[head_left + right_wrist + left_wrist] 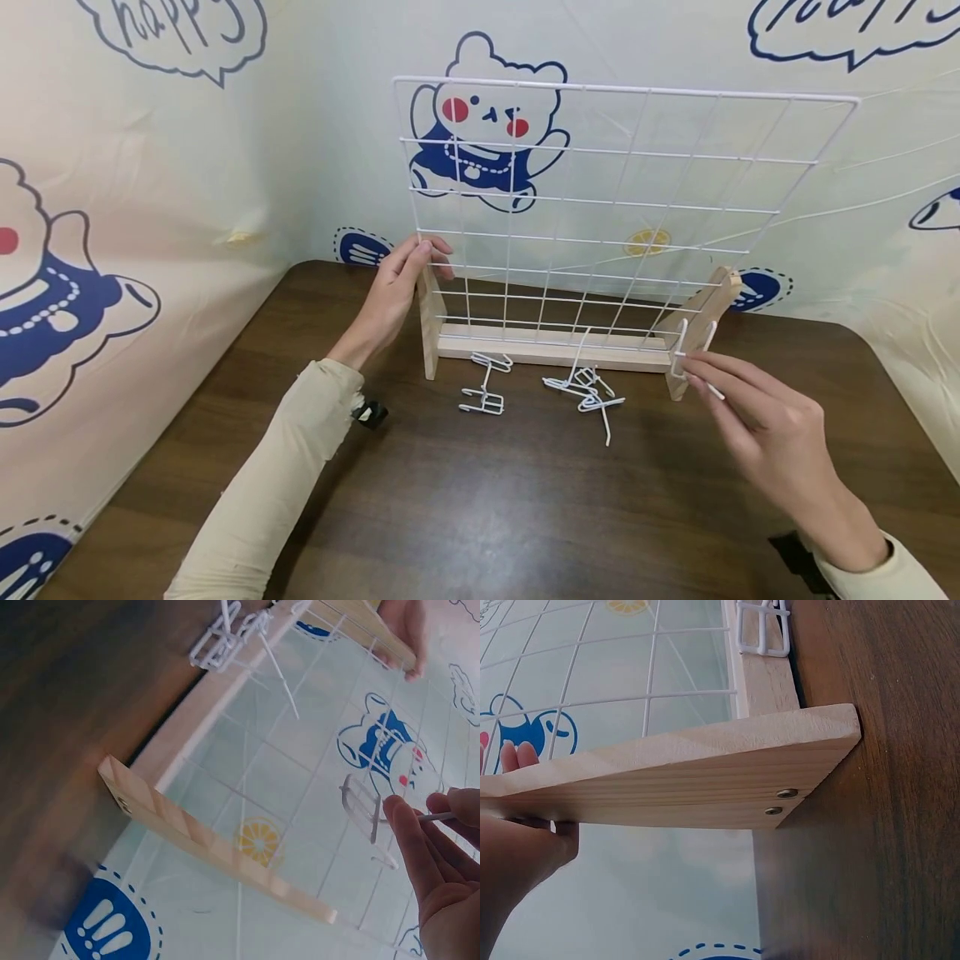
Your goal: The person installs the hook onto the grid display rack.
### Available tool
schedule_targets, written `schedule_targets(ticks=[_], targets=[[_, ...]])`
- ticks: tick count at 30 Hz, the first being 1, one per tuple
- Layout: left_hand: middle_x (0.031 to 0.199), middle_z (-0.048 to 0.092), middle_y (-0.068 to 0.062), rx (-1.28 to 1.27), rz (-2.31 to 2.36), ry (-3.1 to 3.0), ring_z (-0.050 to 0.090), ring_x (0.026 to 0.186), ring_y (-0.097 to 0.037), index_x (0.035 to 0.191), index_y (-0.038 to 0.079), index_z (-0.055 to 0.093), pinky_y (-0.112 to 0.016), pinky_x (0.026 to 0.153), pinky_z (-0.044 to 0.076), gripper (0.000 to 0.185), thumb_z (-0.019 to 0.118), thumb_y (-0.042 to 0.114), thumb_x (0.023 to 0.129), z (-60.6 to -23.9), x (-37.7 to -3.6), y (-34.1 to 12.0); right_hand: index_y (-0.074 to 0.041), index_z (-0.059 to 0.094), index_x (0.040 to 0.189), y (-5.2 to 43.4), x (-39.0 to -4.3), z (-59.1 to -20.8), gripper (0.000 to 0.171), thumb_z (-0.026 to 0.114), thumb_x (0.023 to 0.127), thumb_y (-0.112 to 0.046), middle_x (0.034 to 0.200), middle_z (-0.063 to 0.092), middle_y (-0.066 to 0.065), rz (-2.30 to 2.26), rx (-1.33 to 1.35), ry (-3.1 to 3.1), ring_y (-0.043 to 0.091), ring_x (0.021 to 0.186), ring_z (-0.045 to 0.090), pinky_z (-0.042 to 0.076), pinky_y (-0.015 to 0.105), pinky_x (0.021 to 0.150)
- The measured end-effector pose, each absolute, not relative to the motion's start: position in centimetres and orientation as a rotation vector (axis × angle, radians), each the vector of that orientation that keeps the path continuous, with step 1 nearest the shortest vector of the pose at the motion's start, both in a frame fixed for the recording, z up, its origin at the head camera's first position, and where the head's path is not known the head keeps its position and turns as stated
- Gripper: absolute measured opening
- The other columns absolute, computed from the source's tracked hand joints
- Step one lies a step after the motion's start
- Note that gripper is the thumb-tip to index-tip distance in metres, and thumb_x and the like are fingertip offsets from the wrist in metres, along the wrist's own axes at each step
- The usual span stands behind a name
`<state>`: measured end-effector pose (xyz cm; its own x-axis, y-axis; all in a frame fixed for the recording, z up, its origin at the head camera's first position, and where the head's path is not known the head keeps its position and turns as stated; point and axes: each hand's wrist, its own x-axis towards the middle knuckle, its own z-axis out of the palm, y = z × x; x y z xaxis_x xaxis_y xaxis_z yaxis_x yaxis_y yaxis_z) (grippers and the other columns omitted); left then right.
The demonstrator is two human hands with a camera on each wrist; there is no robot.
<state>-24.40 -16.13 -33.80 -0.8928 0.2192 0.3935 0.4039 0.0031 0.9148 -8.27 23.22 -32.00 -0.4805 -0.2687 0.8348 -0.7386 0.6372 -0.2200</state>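
Note:
A white wire grid rack (570, 86) stands on the table between two wooden side panels joined by a wooden base bar (555, 347). My left hand (393, 287) grips the top of the left side panel (430, 325), thumb on one face and fingers on the other. Between thumb and fingers, my right hand (772, 425) pinches a white wire hook (375, 817) by its stem. The hook's bent end is in front of the right side panel (723, 287); whether it touches the grid I cannot tell.
Several loose white hooks lie in front of the rack: a group at the left (483, 408) and a tangled pile (600, 404) nearer the middle. A printed cloth (322, 150) hangs behind and to the left of the brown table (487, 517).

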Motion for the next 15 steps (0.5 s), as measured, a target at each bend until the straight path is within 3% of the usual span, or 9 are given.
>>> schedule_targets(ticks=[15], targets=[[0.112, 0.057, -0.026, -0.671, -2.033, -2.159, 0.061, 0.102, -0.030, 0.119, 0.008, 0.059, -0.042, 0.098, 0.042, 0.036, 0.039, 0.036, 0.108, -33.7, -24.4, -16.3, 0.004, 0.077, 0.098, 22.3, -9.1, -29.1, 0.033, 0.062, 0.099, -0.026, 0.096, 0.073, 0.021, 0.764, 0.745, -1.911, -0.001, 0.105, 0.065, 0.043, 0.012, 0.094]])
